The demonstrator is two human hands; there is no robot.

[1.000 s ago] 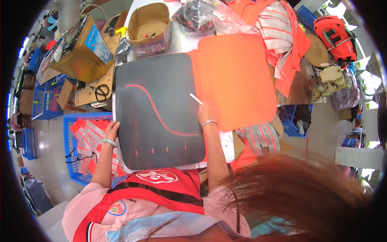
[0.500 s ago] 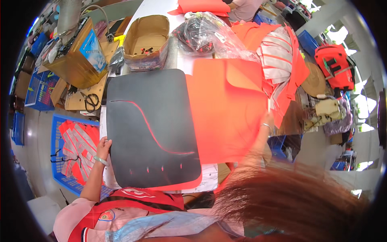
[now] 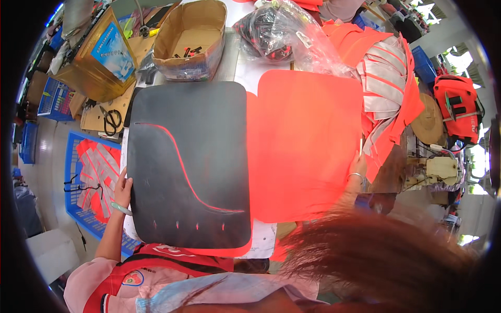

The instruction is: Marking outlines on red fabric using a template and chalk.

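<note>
A black board [image 3: 190, 161] with rounded corners, a curved red line and several small red marks lies on orange sheet material. My left hand [image 3: 123, 189], a pale bangle at its wrist, rests at the board's left edge with its fingers stretched out and apart. To the right, a smooth orange sheet [image 3: 308, 146] lies flat, its left side beside the board. My right hand [image 3: 357, 167] is closed on a thin white stick [image 3: 360, 145] at the sheet's right edge; hair partly covers that forearm.
Beyond the board stand a cardboard box [image 3: 190, 68] with small dark pieces and a plastic bag [image 3: 266, 34] of dark items. Orange-and-silver striped pieces [image 3: 386, 73] are heaped at right. At left are scissors [image 3: 111, 122], a yellowish tin [image 3: 99, 68] and a blue basket [image 3: 78, 203].
The orange sheet's raised far-right corner has come down flat. My right hand has moved toward me along the sheet's right edge. My left hand stays by the board, and the whole view has shifted.
</note>
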